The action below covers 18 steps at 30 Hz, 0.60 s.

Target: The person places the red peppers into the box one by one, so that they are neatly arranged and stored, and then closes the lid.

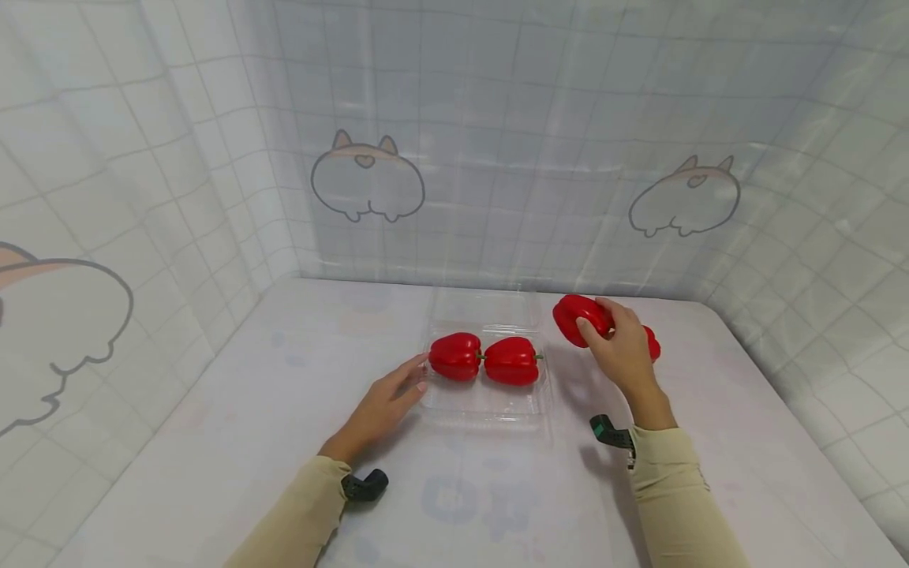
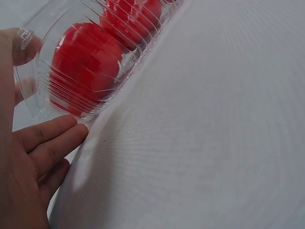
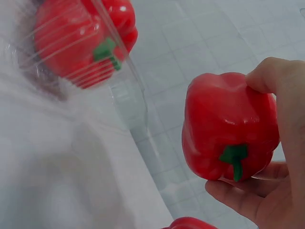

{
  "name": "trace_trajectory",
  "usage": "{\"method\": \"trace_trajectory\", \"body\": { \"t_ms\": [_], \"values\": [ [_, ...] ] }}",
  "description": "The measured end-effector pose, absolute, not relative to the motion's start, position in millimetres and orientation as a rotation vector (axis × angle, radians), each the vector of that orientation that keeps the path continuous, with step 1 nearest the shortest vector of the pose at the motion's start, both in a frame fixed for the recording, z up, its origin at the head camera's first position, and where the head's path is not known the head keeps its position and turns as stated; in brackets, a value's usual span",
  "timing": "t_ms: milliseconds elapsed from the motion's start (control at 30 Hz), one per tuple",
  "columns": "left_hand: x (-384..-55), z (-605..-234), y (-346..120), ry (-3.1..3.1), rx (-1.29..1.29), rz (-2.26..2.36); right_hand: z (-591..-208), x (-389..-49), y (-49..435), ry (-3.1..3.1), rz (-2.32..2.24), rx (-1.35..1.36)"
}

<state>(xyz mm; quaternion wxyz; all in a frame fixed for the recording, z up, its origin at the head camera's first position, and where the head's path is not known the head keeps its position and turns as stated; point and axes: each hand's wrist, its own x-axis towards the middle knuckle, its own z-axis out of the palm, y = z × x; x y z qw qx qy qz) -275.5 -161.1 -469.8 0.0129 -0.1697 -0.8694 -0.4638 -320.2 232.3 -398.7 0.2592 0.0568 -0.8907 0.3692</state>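
Observation:
My right hand (image 1: 619, 345) grips a red bell pepper (image 1: 578, 319) above the table, to the right of a clear plastic clamshell container (image 1: 490, 402). In the right wrist view, this pepper's green stem (image 3: 234, 155) shows between thumb and fingers. Two more red bell peppers lie on their sides in the container, a left one (image 1: 455, 356) and a right one (image 1: 511, 361). My left hand (image 1: 383, 406) is at the container's left side, its fingers fairly straight and touching the plastic. Partly hidden behind my right hand is another red bell pepper (image 1: 652, 344).
The container's clear lid (image 1: 486, 306) lies folded back toward the rear wall. A pale patterned cover lies over the table (image 1: 284, 410). Grid-patterned curtains (image 1: 497, 158) with cartoon animals enclose the back and sides. A dark camera (image 1: 365, 484) is strapped at each wrist.

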Motion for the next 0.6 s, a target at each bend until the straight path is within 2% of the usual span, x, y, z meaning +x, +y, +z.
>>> {"method": "trace_trajectory", "body": {
  "t_ms": [333,600],
  "values": [
    [-275.5,-471.4,-155.1,-2.716,-0.505,-1.468,-396.5,-312.7,237.1,-2.449,1.17,0.151],
    [-269.6,-472.6,-155.5,-2.736,-0.472,-1.464,-399.0,-308.2,232.6,-2.474,1.48,0.258]
  ]
}}
